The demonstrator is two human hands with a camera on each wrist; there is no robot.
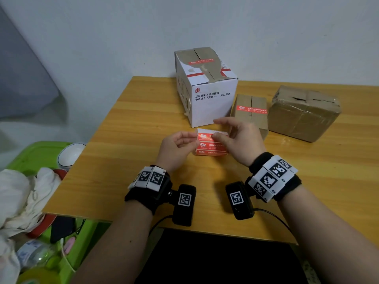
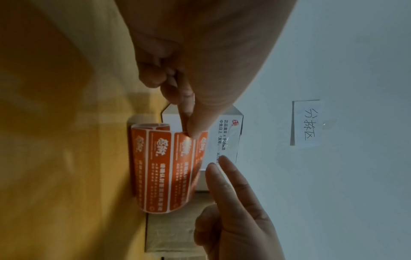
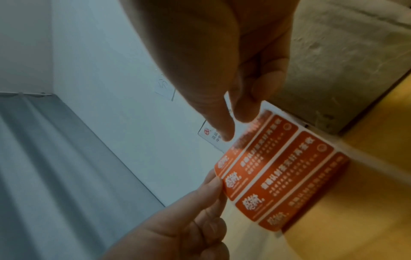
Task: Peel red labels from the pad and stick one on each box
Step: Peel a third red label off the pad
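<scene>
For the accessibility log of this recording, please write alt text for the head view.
Over a wooden table, the left hand holds a pad of red labels by its edge while the right hand picks at the top label. Behind stand a white box and a small brown box, both already labelled, and an unlabelled taped brown box.

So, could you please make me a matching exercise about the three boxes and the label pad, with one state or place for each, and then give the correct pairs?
Column one:
1. white box
2. small brown box
3. large brown box
4. label pad

Column two:
A. at the right of the table, with no red label visible on it
B. held between the left hand and the right hand
C. tallest, with a red label on its taped top
D. low, in the middle, with a red label across its top

Pairs: 1-C, 2-D, 3-A, 4-B
</scene>
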